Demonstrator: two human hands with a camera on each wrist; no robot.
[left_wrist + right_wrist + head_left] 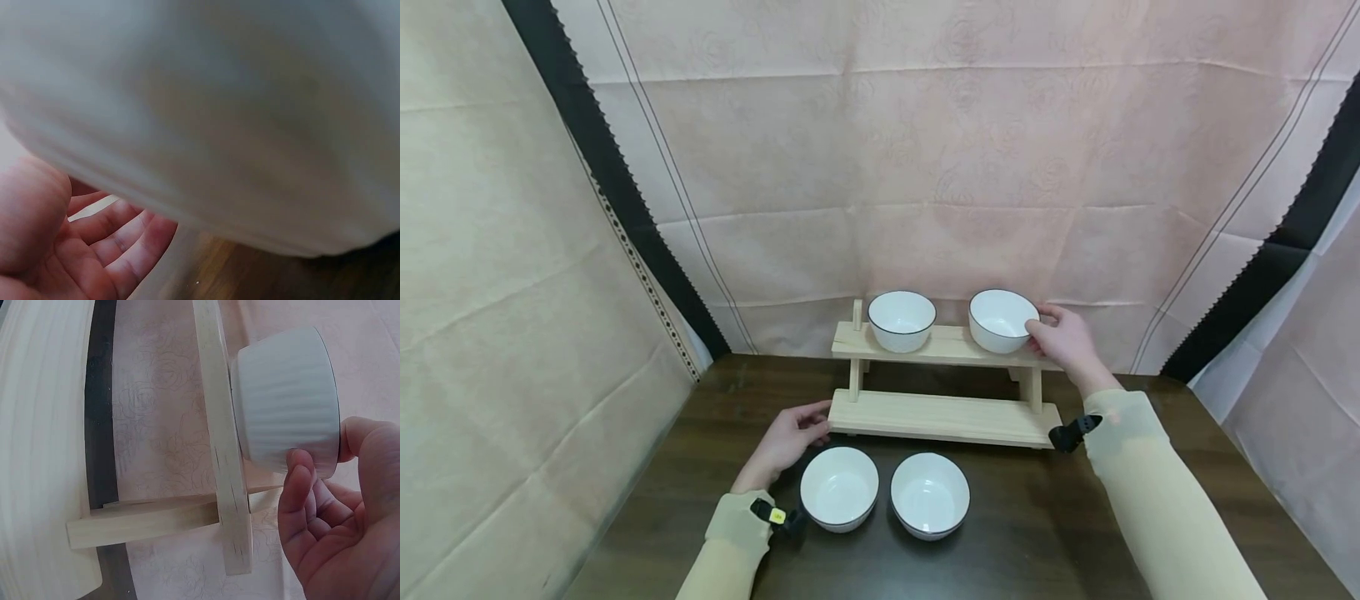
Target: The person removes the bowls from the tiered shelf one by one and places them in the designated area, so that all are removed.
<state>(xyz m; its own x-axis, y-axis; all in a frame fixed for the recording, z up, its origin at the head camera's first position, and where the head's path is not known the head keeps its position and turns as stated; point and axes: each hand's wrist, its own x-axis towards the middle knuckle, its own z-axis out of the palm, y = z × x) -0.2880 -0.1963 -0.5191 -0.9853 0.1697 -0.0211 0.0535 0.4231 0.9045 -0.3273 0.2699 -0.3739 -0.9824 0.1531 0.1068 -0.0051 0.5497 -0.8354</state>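
Observation:
A two-tier wooden shelf stand [940,415] holds two white dark-rimmed bowls on its upper board. My right hand [1067,342] grips the upper right bowl [997,321] at its right side; in the right wrist view, thumb and fingertips pinch the ribbed bowl [287,403] near its rim. The upper left bowl [901,321] stands apart from it. My left hand [790,437] holds the left end of the lower board between thumb and fingers. In the left wrist view, a blurred bowl [219,125] hides part of that hand [87,256].
Two more white bowls, a left one [839,489] and a right one [930,497], stand side by side on the dark wooden table [1000,542] in front of the stand. A pale fabric backdrop [940,167] rises behind and at both sides.

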